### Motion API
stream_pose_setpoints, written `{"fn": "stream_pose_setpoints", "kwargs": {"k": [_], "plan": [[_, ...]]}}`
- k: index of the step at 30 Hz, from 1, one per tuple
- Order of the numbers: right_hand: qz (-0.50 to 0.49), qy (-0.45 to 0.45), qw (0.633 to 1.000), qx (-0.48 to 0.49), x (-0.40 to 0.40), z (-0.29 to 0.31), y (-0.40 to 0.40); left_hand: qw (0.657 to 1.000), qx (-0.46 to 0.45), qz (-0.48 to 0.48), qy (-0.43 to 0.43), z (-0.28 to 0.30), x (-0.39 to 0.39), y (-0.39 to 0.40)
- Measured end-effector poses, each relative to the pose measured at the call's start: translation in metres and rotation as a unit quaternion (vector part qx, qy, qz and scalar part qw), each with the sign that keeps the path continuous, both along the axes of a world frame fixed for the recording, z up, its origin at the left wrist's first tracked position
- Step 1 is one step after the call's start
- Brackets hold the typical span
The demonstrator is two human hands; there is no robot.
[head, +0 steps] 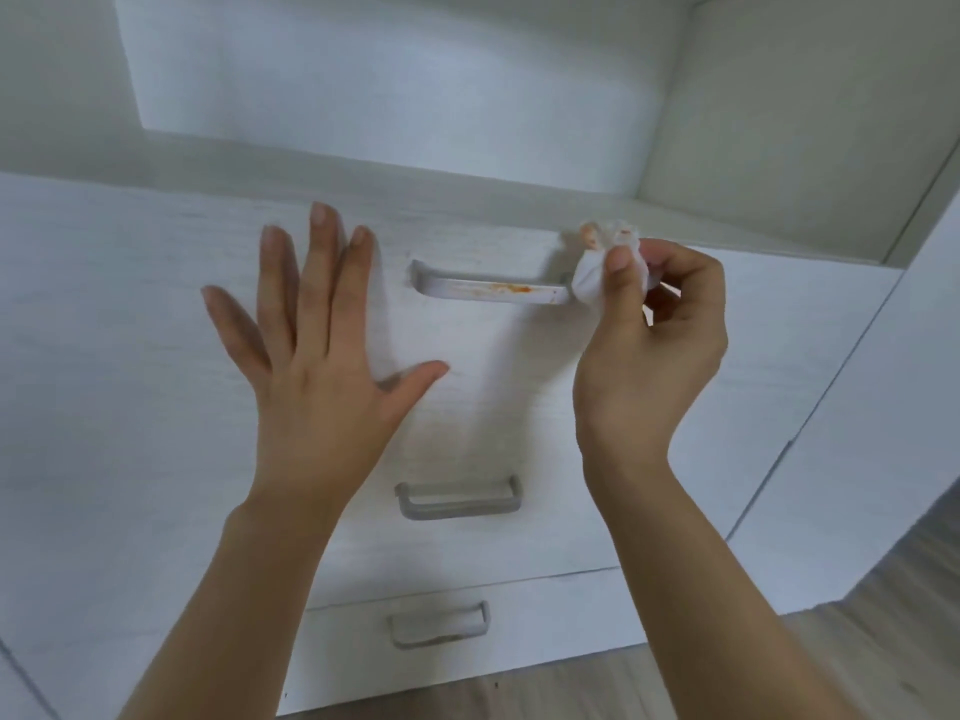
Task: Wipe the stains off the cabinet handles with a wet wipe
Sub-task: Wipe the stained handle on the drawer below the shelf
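The top drawer's grey handle (pixel 488 289) carries an orange-red smear right of its middle. My right hand (pixel 652 350) pinches a crumpled white wet wipe (pixel 597 267), stained orange at its top, against the handle's right end. My left hand (pixel 322 356) lies flat with fingers spread on the white drawer front (pixel 493 387), just left of the handle. Two more grey handles sit below: the middle handle (pixel 460 498) and the bottom handle (pixel 440 623), neither showing a visible stain.
An open white shelf recess (pixel 395 85) sits above the drawers. A white cabinet side panel (pixel 883 407) stands at the right. Wood-look flooring (pixel 857 631) shows at the bottom right.
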State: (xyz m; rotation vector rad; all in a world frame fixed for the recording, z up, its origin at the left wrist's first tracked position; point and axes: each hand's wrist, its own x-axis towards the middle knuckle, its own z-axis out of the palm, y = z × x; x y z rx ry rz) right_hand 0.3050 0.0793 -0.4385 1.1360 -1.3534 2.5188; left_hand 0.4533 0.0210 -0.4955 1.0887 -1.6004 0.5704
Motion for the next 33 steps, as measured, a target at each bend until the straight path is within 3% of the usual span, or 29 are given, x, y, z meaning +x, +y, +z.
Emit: {"fn": "stream_pose_setpoints", "kwargs": {"k": [13, 20, 22, 27, 33], "plan": [[-0.053, 0.161, 0.985, -0.018, -0.002, -0.032, -0.009, 1.000, 0.000, 0.019, -0.015, -0.002, -0.004, -0.006], [-0.094, 0.295, 0.951, 0.018, -0.015, -0.028, -0.002, 0.999, -0.018, 0.019, -0.035, 0.002, 0.000, -0.012], [-0.077, 0.274, 0.959, 0.019, -0.021, -0.022, 0.002, 0.999, -0.020, 0.001, -0.042, 0.003, 0.003, -0.014], [0.043, 0.073, 0.996, 0.027, -0.020, -0.012, 0.001, 0.999, -0.017, -0.012, -0.037, 0.003, 0.002, -0.015], [0.122, 0.048, 0.988, 0.082, -0.019, -0.009, -0.003, 0.999, 0.001, -0.035, -0.023, 0.004, 0.002, -0.014]]}}
